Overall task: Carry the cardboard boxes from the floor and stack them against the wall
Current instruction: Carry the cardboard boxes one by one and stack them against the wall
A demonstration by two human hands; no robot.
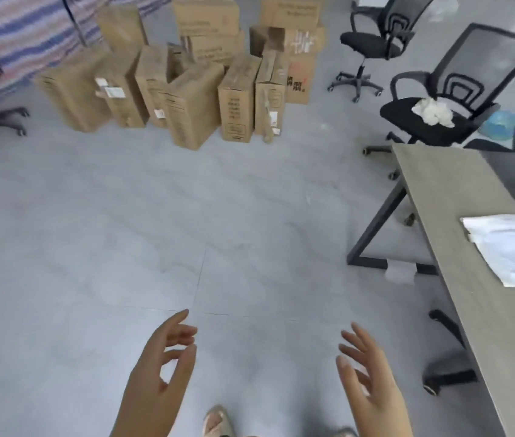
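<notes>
Cardboard boxes (pixel 186 80), plain brown corrugated and mostly tall and narrow, stand upright in a crowded row on the floor at the far side of the room, with squatter cartons stacked two high behind them; several carry small white shipping labels, and one at the right end of the group has dark printed characters on its face. The floor (pixel 123 231) is smooth pale grey tile with faint marbling and thin dark joint lines that cross just beyond the hands. Both hands are raised, bare and holding nothing: the left hand (pixel 158 373) has its fingers loosely bent with the thumb and a fingertip near each other, and the right hand (pixel 372 380) is spread with fingers straight and slightly fanned, palm turned inward. Well apart from the boxes, the hands hover above the tile near the bottom of the view, and a light-coloured shoe (pixel 218 422) shows between them. Along the right side runs a desk (pixel 458 247) with a matte grey-brown top and an angular black metal leg; a sheet of white paper (pixel 514 247) lies near its right edge. Beyond the desk's far corner stands a black mesh-backed office chair (pixel 451 99) with a crumpled white cloth (pixel 432 111) on its seat, and a second black chair (pixel 376 42) stands farther back. A striped woven bag (pixel 29 33) in blue, pink and white fills the upper left corner.
</notes>
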